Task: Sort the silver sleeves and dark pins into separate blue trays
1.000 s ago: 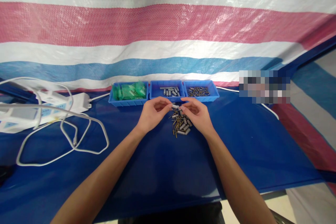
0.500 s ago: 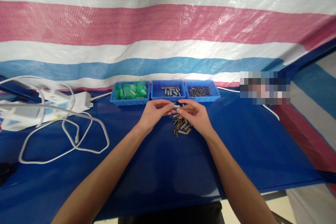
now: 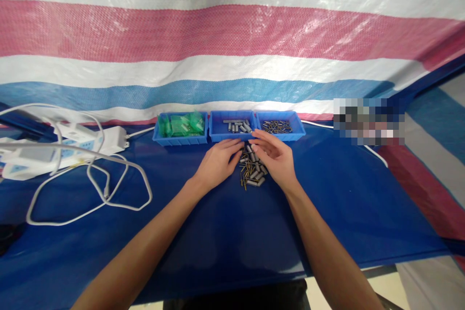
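The pile [image 3: 251, 173] of grey tubes and thin gold sticks is in the middle of the picture, on the blue table [image 3: 225, 232]. The left hand [image 3: 219, 163] is at the left side of the pile, with its thumb and fingers apart. The right hand [image 3: 276, 159] is at the right side, fingers bent over the pile, and I can't tell if it grips a bit. Just above are three blue boxes: green bags [image 3: 183, 125] in the left box [image 3: 179, 141], grey tubes in the middle box [image 3: 221, 137], thin sticks in the right box [image 3: 296, 134]
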### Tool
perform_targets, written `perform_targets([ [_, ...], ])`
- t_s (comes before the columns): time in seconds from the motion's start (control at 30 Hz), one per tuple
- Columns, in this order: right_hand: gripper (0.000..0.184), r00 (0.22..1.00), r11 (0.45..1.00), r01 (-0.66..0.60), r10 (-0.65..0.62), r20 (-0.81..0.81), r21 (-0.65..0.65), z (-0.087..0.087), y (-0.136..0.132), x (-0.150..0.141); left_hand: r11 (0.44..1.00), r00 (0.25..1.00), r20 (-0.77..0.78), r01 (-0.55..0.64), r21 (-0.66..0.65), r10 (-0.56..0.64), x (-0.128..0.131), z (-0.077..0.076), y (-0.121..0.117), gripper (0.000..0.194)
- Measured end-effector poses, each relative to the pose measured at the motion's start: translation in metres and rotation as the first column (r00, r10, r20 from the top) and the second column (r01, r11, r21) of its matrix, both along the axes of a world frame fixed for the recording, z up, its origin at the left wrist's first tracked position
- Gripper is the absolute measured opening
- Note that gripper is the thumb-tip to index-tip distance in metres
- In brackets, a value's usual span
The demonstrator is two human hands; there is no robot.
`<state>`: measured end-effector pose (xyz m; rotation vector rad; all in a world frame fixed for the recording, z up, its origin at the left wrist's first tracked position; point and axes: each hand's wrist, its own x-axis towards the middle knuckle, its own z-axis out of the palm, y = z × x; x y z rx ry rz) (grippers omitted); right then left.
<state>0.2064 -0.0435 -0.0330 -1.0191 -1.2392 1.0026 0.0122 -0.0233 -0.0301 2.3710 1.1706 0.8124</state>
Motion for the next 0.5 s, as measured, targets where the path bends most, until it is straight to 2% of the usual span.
perform_targets([
  [0.1,0.039,1.0,1.0,0.0,0.0,0.008,0.017,0.002,0.0003,0.0016,0.995,0.982,-0.18,0.071,0.072,-0.057,-0.0015,-0.0041,0.0,0.034],
  [0.2,0.033,0.999,0.999,0.04,-0.04,0.024,0.009,0.0017,0.0017,0.0047,0.99,0.961,-0.274,0.077,0.115,-0.043,-0.0025,-0.0039,0.0003,0.027],
  [0.3,0.029,0.997,0.998,0.067,-0.067,0.038,0.01,0.0016,0.0028,0.0069,0.988,0.952,-0.308,0.051,0.146,-0.003,-0.0048,-0.0014,0.0016,0.022],
  [0.5,0.03,0.996,0.998,0.059,-0.057,0.065,-0.02,0.0031,0.0022,0.0066,0.996,0.958,-0.287,0.011,0.087,0.014,-0.0096,0.0002,0.0034,0.016],
])
